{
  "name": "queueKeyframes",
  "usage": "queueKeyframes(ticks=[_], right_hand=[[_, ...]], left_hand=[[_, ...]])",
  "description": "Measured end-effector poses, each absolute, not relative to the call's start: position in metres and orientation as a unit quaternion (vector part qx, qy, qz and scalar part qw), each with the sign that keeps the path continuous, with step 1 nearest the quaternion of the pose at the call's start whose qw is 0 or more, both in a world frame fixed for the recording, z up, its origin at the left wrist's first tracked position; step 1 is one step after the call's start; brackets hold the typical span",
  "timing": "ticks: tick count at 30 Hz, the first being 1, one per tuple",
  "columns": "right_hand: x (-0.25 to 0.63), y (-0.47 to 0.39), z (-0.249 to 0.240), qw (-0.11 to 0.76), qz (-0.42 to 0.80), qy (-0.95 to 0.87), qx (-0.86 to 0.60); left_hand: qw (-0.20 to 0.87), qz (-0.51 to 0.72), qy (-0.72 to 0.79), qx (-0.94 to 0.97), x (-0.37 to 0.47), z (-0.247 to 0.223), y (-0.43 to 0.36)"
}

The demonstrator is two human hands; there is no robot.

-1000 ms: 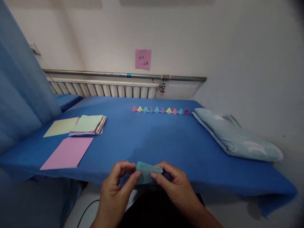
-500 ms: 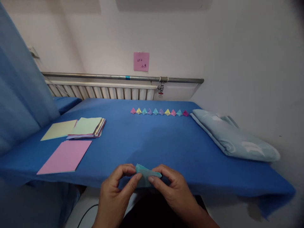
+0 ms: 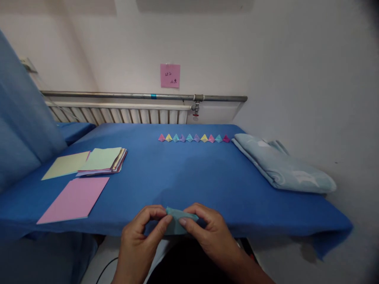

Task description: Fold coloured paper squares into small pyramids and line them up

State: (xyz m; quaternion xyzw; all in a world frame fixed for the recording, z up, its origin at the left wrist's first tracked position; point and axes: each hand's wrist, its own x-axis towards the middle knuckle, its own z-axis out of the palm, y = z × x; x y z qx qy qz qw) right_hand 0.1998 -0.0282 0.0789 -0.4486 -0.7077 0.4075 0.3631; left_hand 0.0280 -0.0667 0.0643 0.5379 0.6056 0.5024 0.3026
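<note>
A teal piece of folded paper (image 3: 177,225) is held between both hands at the near edge of the blue-covered table. My left hand (image 3: 145,232) pinches its left corner between thumb and fingers. On the right side, my right hand (image 3: 209,228) grips the paper, its thumb lying on the near face and its fingers behind. Farther back, a row of several small folded paper pieces (image 3: 189,138) in pink, yellow, teal, purple and magenta lies across the table.
The blue cloth (image 3: 142,177) covers the table. At left lie a stack of coloured paper (image 3: 103,158), a yellow sheet (image 3: 65,165) and pink sheets (image 3: 75,199). A folded light-blue blanket (image 3: 284,165) rests at right. Behind are a radiator (image 3: 133,115) and a pink note (image 3: 170,75).
The camera view has shifted slightly, moving the table items left in the picture. The teal paper's top edge looks flatter between the hands, which both keep their grip.
</note>
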Motion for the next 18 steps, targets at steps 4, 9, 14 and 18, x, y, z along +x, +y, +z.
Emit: queueKeyframes(ticks=[4, 9, 14, 18], right_hand=[[0.200, -0.029, 0.079, 0.370, 0.424, -0.691, -0.454], [0.204, -0.031, 0.080, 0.390, 0.512, -0.635, -0.428], [0.207, -0.032, 0.079, 0.384, 0.550, -0.612, -0.419], [0.205, -0.033, 0.080, 0.388, 0.543, -0.620, -0.412]], left_hand=[[0.359, 0.517, 0.604, 0.489, 0.027, 0.061, -0.065], [0.460, 0.567, 0.571, 0.374, 0.027, 0.051, -0.057], [0.494, 0.609, 0.546, 0.295, 0.028, 0.042, -0.053], [0.505, 0.617, 0.538, 0.272, 0.027, 0.041, -0.055]])
